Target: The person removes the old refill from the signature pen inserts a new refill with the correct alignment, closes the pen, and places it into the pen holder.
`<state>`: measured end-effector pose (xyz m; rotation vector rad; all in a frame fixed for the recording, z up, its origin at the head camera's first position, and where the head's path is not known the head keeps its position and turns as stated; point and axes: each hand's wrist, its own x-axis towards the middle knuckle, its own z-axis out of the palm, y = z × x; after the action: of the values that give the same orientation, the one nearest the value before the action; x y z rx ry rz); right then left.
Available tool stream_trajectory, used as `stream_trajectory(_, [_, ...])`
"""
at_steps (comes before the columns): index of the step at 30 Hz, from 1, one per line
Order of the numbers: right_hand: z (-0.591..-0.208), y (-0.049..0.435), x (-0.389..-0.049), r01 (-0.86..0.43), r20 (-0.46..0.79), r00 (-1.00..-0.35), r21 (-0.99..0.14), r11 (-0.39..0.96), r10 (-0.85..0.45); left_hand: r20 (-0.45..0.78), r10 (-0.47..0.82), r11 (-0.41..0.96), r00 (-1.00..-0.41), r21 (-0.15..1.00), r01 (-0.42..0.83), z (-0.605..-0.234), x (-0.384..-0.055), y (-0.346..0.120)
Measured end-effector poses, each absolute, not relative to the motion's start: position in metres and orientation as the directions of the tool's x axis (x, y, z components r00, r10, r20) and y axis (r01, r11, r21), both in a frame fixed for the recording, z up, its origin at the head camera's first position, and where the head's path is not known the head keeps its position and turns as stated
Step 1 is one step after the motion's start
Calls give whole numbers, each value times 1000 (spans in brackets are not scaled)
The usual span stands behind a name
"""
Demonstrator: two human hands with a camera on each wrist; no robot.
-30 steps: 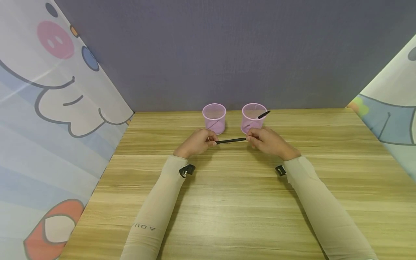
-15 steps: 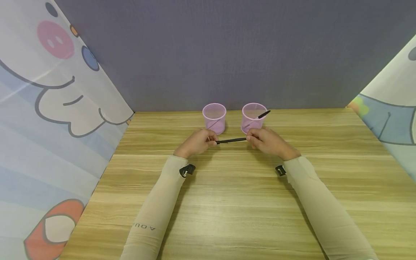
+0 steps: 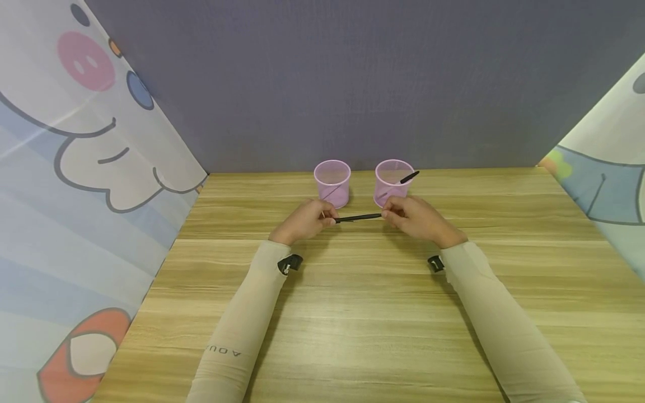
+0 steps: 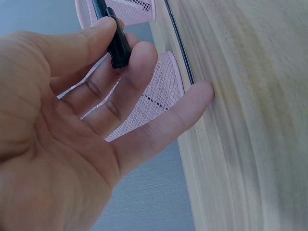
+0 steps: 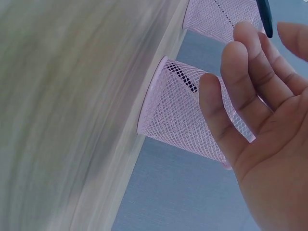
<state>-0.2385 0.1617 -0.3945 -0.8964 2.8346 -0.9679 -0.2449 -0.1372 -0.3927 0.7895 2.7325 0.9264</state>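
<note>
In the head view a black pen (image 3: pixel 359 218) stretches between my two hands, close over the table. My left hand (image 3: pixel 306 220) pinches its left end between thumb and index finger, while the little finger reaches toward the wood in the left wrist view. At the pen's other end is my right hand (image 3: pixel 414 220). The right wrist view shows the pen tip (image 5: pixel 269 32) in the gap between thumb and fingertips, with the fingers loosely bent. Behind the hands stand two pink mesh pen cups, a left cup (image 3: pixel 332 193) and a right cup (image 3: pixel 383 196).
Another black pen (image 3: pixel 410 177) leans out of the right cup, over its right rim. A thin dark strip (image 4: pixel 179 41) lies along the wood in the left wrist view. The wooden table (image 3: pixel 353 313) meets a grey panel (image 3: pixel 353 84) behind the cups. Cartoon-printed curtains (image 3: pixel 65 224) flank both sides.
The right thumb and index finger look slightly farther apart than before at the pen's tip. The left hand, the pen and the cups keep their places.
</note>
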Motion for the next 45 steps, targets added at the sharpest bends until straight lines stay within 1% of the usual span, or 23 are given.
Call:
stream_trajectory(12, [-397,162,-241,-562,219,-814,-530,635,-538,16,522,678,-853,599,426,-393,-245,-137])
stream_trajectory(23, [-397,162,-239,-543,179,-814,-570,616,-552,37,535,681,-844,573,456,-394,-245,-136])
stream_trajectory(33, [-397,162,-240,-544,166,-812,-563,622,-560,38,535,678,-844,577,456,-395,-246,-137])
stream_trajectory(45, [-396,162,-239,-516,124,-819,-586,624,-561,35,535,674,-844,585,451,-395,-246,-136])
